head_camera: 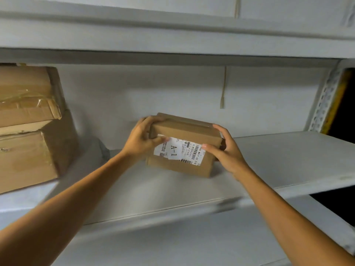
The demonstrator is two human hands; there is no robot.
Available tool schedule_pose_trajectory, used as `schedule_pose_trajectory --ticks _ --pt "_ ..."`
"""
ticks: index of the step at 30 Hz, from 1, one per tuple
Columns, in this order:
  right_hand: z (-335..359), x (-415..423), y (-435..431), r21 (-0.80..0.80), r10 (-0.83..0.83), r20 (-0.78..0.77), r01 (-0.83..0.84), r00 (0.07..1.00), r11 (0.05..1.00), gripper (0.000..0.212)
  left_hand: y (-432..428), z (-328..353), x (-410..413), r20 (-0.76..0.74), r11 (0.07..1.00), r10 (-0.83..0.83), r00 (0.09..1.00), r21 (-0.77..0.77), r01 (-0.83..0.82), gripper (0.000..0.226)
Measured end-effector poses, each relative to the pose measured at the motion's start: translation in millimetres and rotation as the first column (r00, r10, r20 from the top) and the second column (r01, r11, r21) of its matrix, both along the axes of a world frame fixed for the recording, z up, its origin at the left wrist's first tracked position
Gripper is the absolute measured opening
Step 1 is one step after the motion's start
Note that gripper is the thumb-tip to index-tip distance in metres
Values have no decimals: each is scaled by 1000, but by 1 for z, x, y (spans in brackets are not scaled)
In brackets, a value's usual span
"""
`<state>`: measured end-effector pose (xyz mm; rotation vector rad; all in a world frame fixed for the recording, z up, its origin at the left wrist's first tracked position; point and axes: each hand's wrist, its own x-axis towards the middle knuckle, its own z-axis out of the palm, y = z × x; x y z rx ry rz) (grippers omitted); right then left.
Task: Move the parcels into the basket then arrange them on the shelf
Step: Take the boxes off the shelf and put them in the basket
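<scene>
Between left hand (143, 138) and right hand (225, 150), gripped, sits parcel (184, 144).

Bare left hand (143, 140), bare right hand (226, 152) with short pale thumbnail (204, 145), left forearm (76, 194) and right forearm (288, 212) uncovered to the frame edge

A parcel (184, 144) is held between both hands over the shelf (278, 162); two stacked boxes (28, 127) are set at its left.

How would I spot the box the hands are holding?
Find the grey shelf. Two big taped boxes are stacked at its left; the small box, mid-shelf, is gripped by the left hand and right hand. Only it shows a white label reading A-1.
</scene>
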<state>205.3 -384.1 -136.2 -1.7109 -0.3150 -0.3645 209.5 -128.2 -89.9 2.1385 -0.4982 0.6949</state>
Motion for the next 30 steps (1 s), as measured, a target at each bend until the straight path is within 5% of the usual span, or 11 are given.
schedule_pose_trajectory --ticks 8,17,24,30 --pt "3 -85 -53 185 -215 9 210 977 960 67 -77 14 -26 10 974 -195 981 -117 195 89" --pt "2 -182 -159 102 -476 2 474 879 875 62 -205 4 -58 -123 857 -514 849 -108 504 81" --pt "-30 -273 -245 257 -601 -126 611 789 749 85 -323 -16 -109 -254 717 -693 675 -147 681 82" --pt "-68 -365 -323 283 -740 -255 780 622 558 42 -428 -47 -180 -365 590 -774 518 -117 799 79"
